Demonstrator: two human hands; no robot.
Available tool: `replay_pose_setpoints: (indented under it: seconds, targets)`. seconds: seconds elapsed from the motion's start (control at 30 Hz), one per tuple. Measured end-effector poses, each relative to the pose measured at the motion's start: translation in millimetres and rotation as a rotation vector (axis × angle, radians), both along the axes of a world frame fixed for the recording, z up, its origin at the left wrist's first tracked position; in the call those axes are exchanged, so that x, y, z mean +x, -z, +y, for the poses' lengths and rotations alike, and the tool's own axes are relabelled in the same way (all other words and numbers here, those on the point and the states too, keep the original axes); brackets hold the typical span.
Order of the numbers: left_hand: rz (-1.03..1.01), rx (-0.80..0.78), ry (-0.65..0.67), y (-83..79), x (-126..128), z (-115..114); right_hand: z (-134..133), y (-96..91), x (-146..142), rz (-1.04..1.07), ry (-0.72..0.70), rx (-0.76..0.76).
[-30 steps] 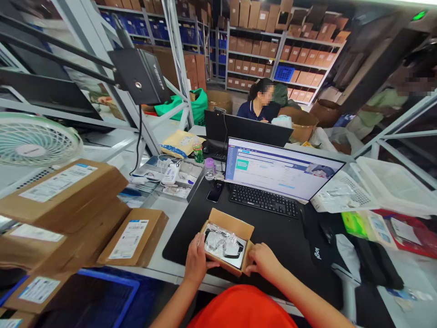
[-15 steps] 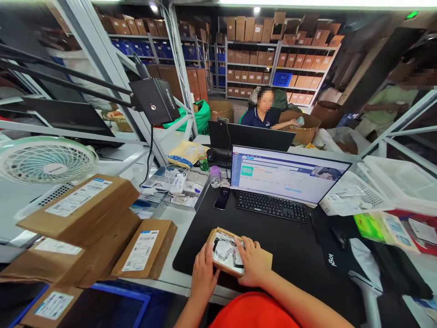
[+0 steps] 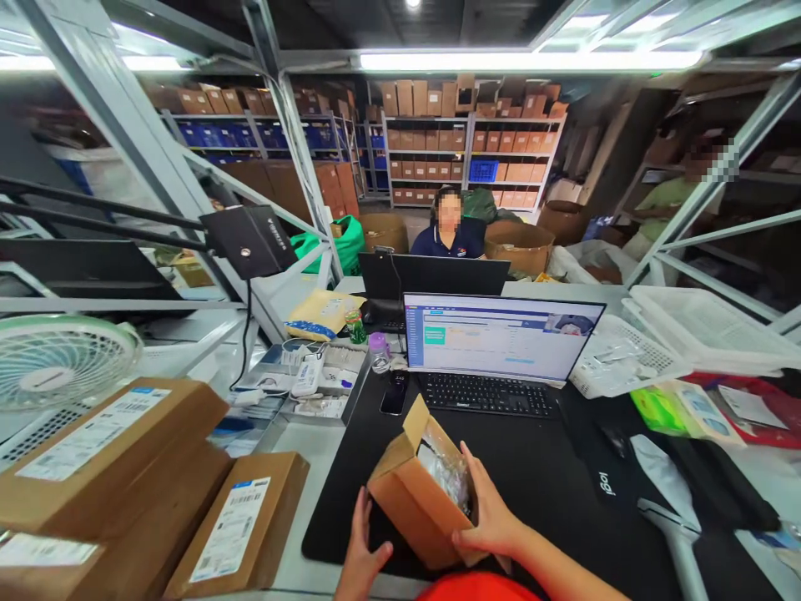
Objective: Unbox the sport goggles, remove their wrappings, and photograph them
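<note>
Person's right hand (image 3: 491, 522) has hold of a small kraft cardboard box (image 3: 413, 501), fingers curled round its right side w/ thumb up near the open mouth, so grip's partly closed on the box. Left hand (image 3: 361, 551) is open, fingers spread, just beside the box's lower left side; can't tell if it's touching. Box is tilted up on one end, over the black desk mat (image 3: 531, 467), flap (image 3: 419, 426) sticking up, and a transparent plastic-wrapped item (image 3: 445, 472) shows inside; what's in the wrap is hard to tell. Can't tell if box's low corner touches the mat. Just ahead: black keyboard (image 3: 488, 396), lit monitor (image 3: 501, 338), phone (image 3: 394, 392) lying on the mat, purple-capped bottle (image 3: 379, 352). Left of the mat: metal tray of small packets (image 3: 325, 384), labelled brown cartons (image 3: 106, 451) stacked, nearest one (image 3: 238, 526) w/ white shipping label, white fan (image 3: 62, 363). Right side: white plastic crate (image 3: 707, 330) on the desk, bright green packet (image 3: 663, 409). Across the desk, a co-worker (image 3: 447, 238) sits behind a second monitor (image 3: 431, 275), brown cartons on shelves (image 3: 425, 159) further back.
</note>
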State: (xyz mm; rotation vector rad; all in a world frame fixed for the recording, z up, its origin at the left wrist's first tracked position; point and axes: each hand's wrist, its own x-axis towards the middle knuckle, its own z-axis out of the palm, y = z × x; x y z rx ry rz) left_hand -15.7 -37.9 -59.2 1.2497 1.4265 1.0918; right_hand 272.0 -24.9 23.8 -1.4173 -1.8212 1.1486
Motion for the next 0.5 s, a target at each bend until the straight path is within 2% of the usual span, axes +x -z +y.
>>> replay_pose_setpoints:
  seconds: [0.1, 0.17, 0.2, 0.3, 0.37, 0.43, 0.5]
  targets:
    - [-0.261, -0.237, 0.119, -5.6, 17, 5, -1, -1.4, -9, 0.369, -0.011, -0.030]
    - [-0.300, -0.333, 0.120, -22.4, 22, 16, 3, 0.2, -16, 0.536, -0.029, -0.055]
    - [-0.281, -0.325, 0.142, -33.4, 21, 24, 5, 2.4, -16, 0.593, -0.047, -0.072]
    - [-0.094, -0.178, 0.271, -67.6, 19, 53, 12, 15.8, -7, 0.629, -0.118, -0.182]
    - [0.154, -0.046, 0.321, -85.6, 22, 72, 13, 30.0, 4, 0.606, -0.131, -0.307]
    - [0.423, 0.017, 0.362, -98.1, 32, 85, 13, 46.0, 14, 0.710, -0.075, -0.457]
    - [0.636, 0.013, 0.410, -107.2, 50, 91, 13, 60.2, 20, 0.884, 0.027, -0.557]
